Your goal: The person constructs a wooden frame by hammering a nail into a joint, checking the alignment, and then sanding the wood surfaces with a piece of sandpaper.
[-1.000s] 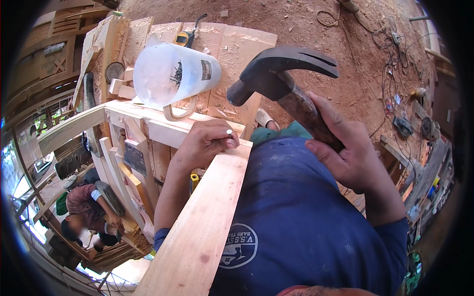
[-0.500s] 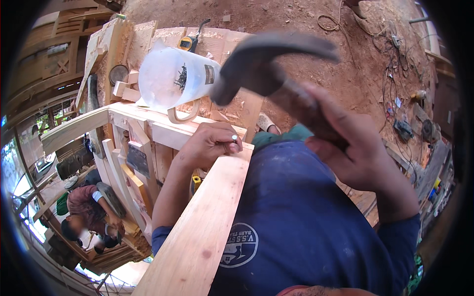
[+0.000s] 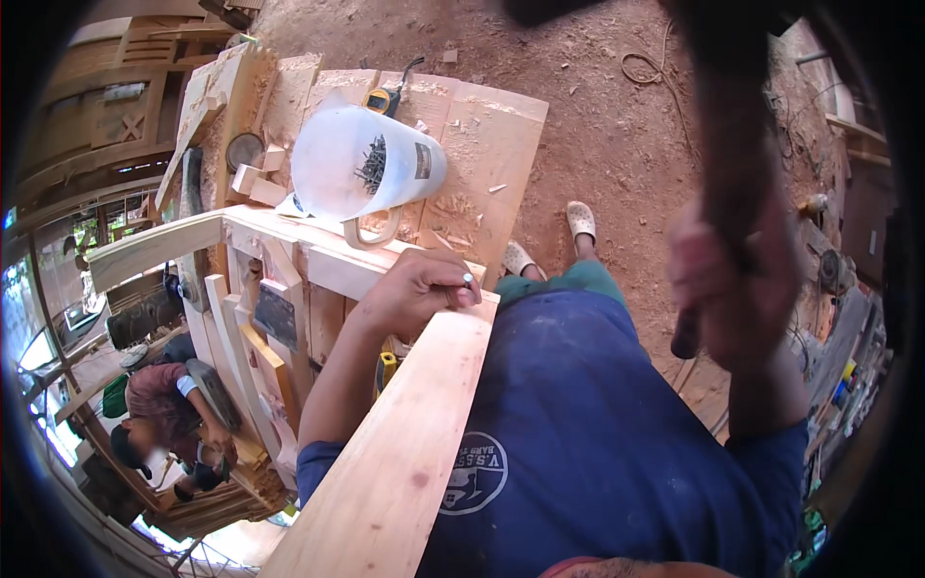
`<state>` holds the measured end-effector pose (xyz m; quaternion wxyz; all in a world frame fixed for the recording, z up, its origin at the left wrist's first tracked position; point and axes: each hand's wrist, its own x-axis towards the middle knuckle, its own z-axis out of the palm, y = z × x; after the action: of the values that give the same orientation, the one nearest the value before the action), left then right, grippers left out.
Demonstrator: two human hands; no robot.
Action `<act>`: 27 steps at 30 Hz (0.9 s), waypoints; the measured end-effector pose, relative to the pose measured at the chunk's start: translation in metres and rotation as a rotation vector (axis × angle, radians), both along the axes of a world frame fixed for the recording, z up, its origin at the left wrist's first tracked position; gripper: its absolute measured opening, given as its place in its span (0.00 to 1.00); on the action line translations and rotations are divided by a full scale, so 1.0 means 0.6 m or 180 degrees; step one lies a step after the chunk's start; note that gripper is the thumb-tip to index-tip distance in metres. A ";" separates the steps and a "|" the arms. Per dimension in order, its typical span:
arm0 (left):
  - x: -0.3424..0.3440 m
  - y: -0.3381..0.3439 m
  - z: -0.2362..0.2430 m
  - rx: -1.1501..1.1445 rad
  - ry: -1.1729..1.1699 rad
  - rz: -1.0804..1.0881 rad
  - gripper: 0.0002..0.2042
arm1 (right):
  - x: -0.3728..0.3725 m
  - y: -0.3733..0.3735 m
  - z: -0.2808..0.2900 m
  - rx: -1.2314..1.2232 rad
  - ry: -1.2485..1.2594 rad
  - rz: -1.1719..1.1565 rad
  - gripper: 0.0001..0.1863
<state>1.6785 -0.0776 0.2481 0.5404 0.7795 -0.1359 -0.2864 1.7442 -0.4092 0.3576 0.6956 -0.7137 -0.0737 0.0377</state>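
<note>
Head: lettered shirt emblem [image 3: 477, 474] beside board [image 3: 405, 433]

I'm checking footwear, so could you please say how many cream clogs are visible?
2: right clog on the dirt ground; left clog beside the wooden boards. Others may be hidden.

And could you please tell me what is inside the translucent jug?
The translucent jug holds a loose pile of thin, dark nails. The upper ones show; any beneath them, and the part of the jug's bottom they cover, cannot be seen.
</note>
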 end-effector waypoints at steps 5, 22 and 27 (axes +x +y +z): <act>0.003 0.008 -0.001 0.0357 0.0236 -0.0060 0.06 | -0.013 0.001 -0.033 -0.2792 0.0539 0.3485 0.41; 0.002 -0.018 -0.006 0.0319 0.0514 0.0979 0.05 | -0.064 -0.055 -0.134 -0.0768 0.1359 0.0566 0.36; -0.002 -0.017 -0.005 0.0041 0.0760 0.0978 0.05 | -0.074 -0.048 -0.144 -0.0805 0.1137 0.0797 0.35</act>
<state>1.6774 -0.0878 0.2450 0.5850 0.7549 0.0517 -0.2918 1.7001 -0.4378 0.2710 0.5926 -0.7623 -0.0322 0.2580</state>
